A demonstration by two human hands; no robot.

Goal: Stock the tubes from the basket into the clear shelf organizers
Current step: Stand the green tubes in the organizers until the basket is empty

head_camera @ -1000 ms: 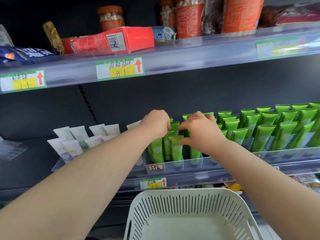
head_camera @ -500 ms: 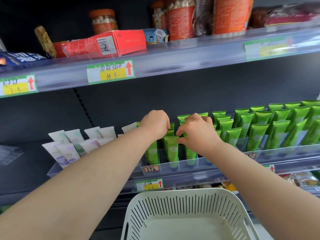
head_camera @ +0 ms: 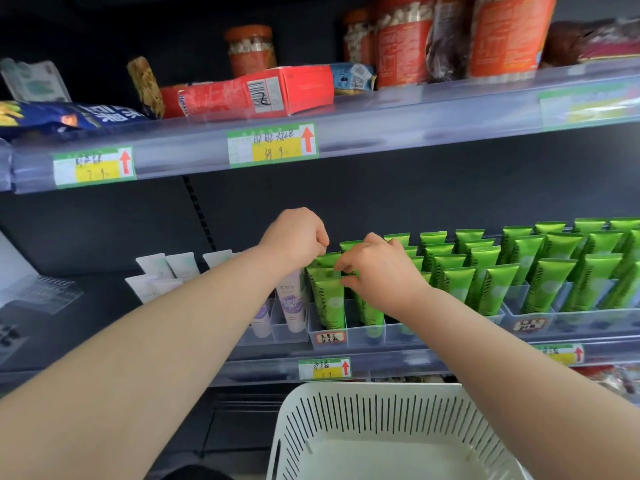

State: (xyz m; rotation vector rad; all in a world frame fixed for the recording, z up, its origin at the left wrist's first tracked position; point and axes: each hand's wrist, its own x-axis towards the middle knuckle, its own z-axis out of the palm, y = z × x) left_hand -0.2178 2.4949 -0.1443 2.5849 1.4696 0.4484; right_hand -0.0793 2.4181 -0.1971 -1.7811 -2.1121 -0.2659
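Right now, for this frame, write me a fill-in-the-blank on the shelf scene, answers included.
The pale tubes stand to the ____ of the green tubes.
The left hand and right hand meet at those tubes' ____ ends.
The white basket sits ____ the tube shelf.
The box lying on the upper shelf is ____.
Missing: left; top; below; red.

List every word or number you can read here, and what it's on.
"Chamomile": printed down the green tubes.
"2": handwritten by the barcode on the red box.
"59 9", roughly: middle price tag.
"7 9", uncertain: left price tag.
Blue bag, organizer sticker: too blurred to read.
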